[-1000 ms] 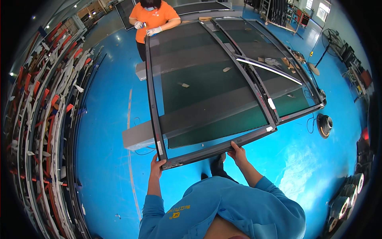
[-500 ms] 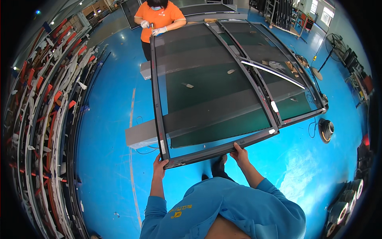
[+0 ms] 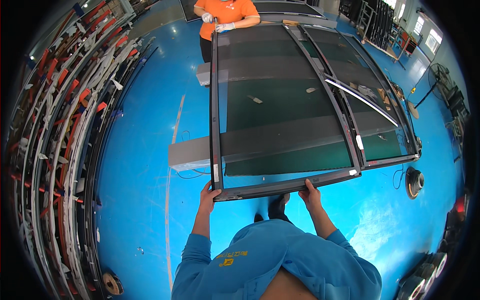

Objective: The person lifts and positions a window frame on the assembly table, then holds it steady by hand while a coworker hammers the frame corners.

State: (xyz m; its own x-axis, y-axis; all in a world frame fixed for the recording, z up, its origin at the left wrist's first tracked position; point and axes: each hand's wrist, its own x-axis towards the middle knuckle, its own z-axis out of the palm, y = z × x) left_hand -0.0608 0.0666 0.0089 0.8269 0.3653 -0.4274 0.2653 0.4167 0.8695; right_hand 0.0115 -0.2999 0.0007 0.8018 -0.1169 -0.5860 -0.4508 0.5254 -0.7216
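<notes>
A dark grey window-screen frame (image 3: pixel 280 189) with black mesh stretches away from me over a grey and green support. My left hand (image 3: pixel 208 197) grips its near left corner, thumb on top. Farther right along the same near rail, my right hand (image 3: pixel 312 196) is closed on the edge, thumb up and fingers hidden beneath. A second dark frame (image 3: pixel 390 161) lies beside it on the right, with a white strip (image 3: pixel 362 101) slanting across it. At the far left corner, a person in an orange shirt (image 3: pixel 231 11) and white gloves holds a small tool.
Grey beams (image 3: pixel 190 152) jut out under the frame's left side. A tall rack of long profiles (image 3: pixel 65 165) fills the left. A round spool (image 3: pixel 414 182) stands on the blue floor (image 3: pixel 135 200) to the right, near a standing fan (image 3: pixel 440 75). More reels (image 3: pixel 425 280) sit at lower right.
The whole view has shifted, so the frame and the person in orange appear farther right and slightly higher. Both my hands keep their hold on the near rail.
</notes>
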